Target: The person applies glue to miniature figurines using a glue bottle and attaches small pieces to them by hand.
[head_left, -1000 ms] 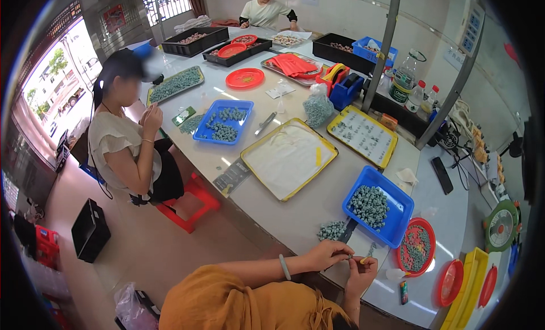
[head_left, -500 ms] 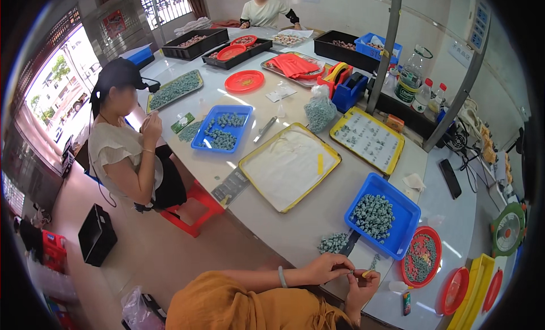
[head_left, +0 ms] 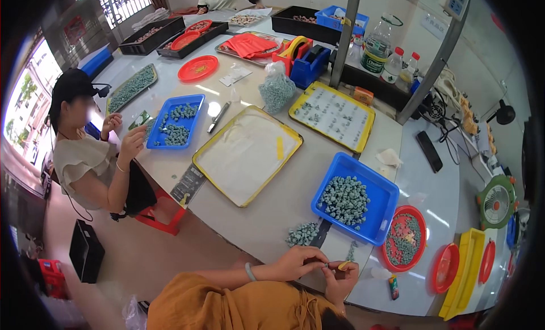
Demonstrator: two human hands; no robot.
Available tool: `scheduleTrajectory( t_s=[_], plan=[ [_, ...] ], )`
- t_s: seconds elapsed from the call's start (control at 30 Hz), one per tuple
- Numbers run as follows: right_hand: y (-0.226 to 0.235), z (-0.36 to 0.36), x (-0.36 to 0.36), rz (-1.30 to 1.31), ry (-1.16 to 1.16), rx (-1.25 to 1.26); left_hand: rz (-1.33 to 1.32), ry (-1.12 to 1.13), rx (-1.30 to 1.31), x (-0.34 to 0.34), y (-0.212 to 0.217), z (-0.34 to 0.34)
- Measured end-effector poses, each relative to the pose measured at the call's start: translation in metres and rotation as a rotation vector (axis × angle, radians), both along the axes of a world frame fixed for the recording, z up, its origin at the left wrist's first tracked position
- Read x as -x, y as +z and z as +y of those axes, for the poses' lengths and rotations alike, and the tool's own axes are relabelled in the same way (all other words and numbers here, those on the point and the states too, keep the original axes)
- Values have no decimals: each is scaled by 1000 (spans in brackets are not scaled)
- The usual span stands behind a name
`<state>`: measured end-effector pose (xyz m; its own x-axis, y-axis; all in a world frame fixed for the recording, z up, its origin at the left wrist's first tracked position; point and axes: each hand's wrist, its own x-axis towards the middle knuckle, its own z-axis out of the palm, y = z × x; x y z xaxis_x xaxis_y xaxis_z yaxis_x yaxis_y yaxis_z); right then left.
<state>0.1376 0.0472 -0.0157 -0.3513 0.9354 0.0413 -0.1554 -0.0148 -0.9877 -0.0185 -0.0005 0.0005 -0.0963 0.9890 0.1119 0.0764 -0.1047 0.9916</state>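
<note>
Grey-green, the piece (head_left: 326,266) sat at five o'clock, pinched by both left hand (head_left: 304,263) and right hand (head_left: 342,278). It seemed light, stiff, perhaps slippery (its finish was too small to judge), best taken by opposite sides.

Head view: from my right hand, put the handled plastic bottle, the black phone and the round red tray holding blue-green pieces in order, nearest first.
1. Round red tray: just to the right of your right hand and slightly beyond.
2. Black phone: farther up the table, also to the right.
3. Handled plastic bottle: farthest, well beyond the phone.
</note>
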Motion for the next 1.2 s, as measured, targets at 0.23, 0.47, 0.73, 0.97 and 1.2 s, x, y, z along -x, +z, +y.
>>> scheduleTrajectory(
  t_s=[0.23, 0.47, 0.73, 0.97, 1.2],
  plan=[
    [-5, -2, -5, 13, -9, -25, 13, -5, 6, -6, -5, -1],
    [-2, 0, -3, 35, -4, -38, 77, 18, -29, -9, -7, 1],
    [0, -3, -2, 45, 4, -69, 21, 27, -20, -10, -10, -4],
    [-1, -2, -2, 53, 33, -94, 27, 85, -71, -14, -14, -5],
    [-3, 1, -1, 65, 21, -102, 45, 26, -113, -11, -4, -3]
  ],
)
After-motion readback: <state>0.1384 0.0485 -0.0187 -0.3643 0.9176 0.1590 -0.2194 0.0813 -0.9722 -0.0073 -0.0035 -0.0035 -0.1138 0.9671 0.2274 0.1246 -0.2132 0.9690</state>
